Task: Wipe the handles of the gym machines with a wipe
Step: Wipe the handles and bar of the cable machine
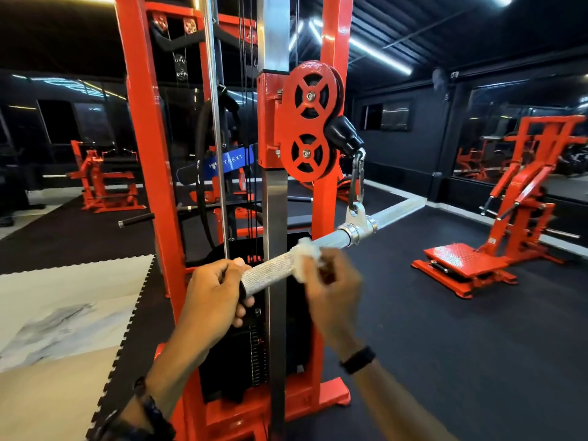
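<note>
A straight knurled steel bar handle hangs by a carabiner from the red pulley of a cable machine. My left hand is closed around the bar's near end. My right hand presses a crumpled white wipe around the bar, a little right of my left hand and short of the chrome centre swivel. The bar's far half runs up to the right, bare.
The red cable machine frame and steel guide rails stand right behind the bar, with the weight stack below. Another red machine stands on the black rubber floor at right. A pale marble-look floor lies to the left.
</note>
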### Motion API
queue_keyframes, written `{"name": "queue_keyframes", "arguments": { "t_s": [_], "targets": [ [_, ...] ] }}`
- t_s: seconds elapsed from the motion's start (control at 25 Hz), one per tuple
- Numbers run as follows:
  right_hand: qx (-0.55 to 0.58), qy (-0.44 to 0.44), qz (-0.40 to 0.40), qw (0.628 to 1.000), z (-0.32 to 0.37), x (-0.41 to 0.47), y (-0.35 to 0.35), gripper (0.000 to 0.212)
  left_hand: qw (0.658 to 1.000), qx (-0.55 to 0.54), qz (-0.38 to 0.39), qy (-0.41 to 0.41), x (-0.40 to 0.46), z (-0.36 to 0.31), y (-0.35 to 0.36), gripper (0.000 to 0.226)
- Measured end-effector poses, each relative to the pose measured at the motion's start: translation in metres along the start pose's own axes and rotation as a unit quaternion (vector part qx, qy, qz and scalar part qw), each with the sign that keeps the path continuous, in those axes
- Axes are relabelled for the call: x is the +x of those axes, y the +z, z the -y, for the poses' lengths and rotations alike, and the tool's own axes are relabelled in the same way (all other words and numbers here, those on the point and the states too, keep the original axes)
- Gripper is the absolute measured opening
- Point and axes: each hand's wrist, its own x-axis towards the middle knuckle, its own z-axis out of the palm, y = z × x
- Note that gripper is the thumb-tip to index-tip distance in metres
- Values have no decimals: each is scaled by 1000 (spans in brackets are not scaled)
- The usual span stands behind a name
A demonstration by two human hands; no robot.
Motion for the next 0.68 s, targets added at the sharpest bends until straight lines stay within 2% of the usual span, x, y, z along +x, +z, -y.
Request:
{"name": "queue_keyframes", "arguments": {
  "t_s": [0.08, 0.16, 0.32, 0.44, 0.56, 0.6, 0.68],
  "targets": [
    [-36, 67, -80, 994, -23, 38, -20, 12, 999, -27, 11, -13, -1, -1, 0, 31],
    [-35, 97, -106, 989, -28, 53, -27, 8, 1000, -18, 5, 24, -2, 1, -1, 24],
    [29, 60, -29, 997, -4, 4, 7, 17, 992, 73, -21, 104, 0, 5, -2, 14],
    [82, 16, 63, 995, 13, -40, 22, 6, 995, 56, -19, 83, 2, 1, 1, 26],
    [102, -39, 153, 982, 25, -51, 16, 3, 998, 42, 13, 54, 2, -3, 3, 36],
    [79, -62, 158, 982, 26, -45, 11, 5, 999, 30, 21, 39, 3, -2, 4, 35],
    [16, -59, 107, 992, 13, -19, -1, 12, 999, 1, 32, 18, 1, -1, 3, 25]
  ]
}}
